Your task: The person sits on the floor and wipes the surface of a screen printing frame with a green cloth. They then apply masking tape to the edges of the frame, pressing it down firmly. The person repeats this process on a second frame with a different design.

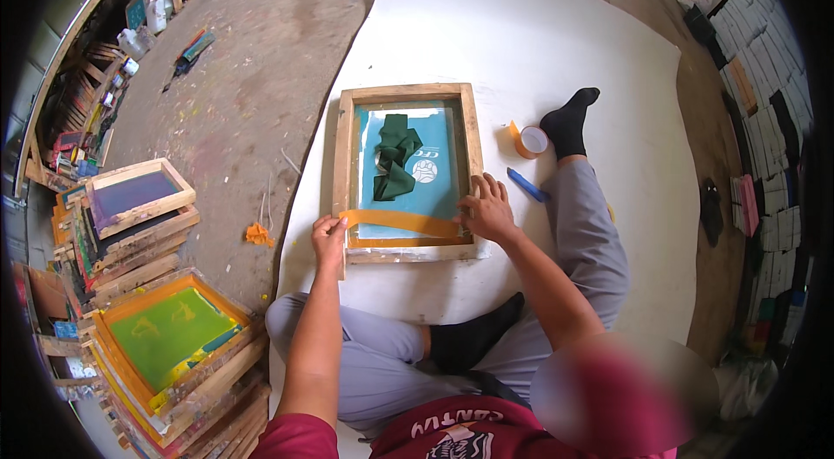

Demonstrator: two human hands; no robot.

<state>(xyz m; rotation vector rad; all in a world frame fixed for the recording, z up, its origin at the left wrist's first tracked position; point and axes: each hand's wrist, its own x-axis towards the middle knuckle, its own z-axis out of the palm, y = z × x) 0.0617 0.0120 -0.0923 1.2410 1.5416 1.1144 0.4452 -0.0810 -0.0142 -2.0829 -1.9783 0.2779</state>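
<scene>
A wooden screen-printing frame (pixel 476 133) with teal mesh (pixel 439 125) lies flat on the white sheet in front of me. Across its near end runs a strip of orange tape (pixel 395 220), slightly bowed. My left hand (pixel 328 242) pinches the strip's left end at the frame's left side. At the opposite end, my right hand (pixel 488 209) has its bent fingers on the tape, over the frame's right side. More orange tape lines the near inner edge. A crumpled dark green cloth (pixel 396 155) rests on the mesh, partly covering a white printed design.
Right of the frame are a tape roll (pixel 531 142) and a blue pen-like tool (pixel 526 185). Stacked screen frames (pixel 178 333) stand at my left, near an orange scrap (pixel 258 234). My legs flank the frame on the white sheet (pixel 521 25). White stacks (pixel 764 138) line the right.
</scene>
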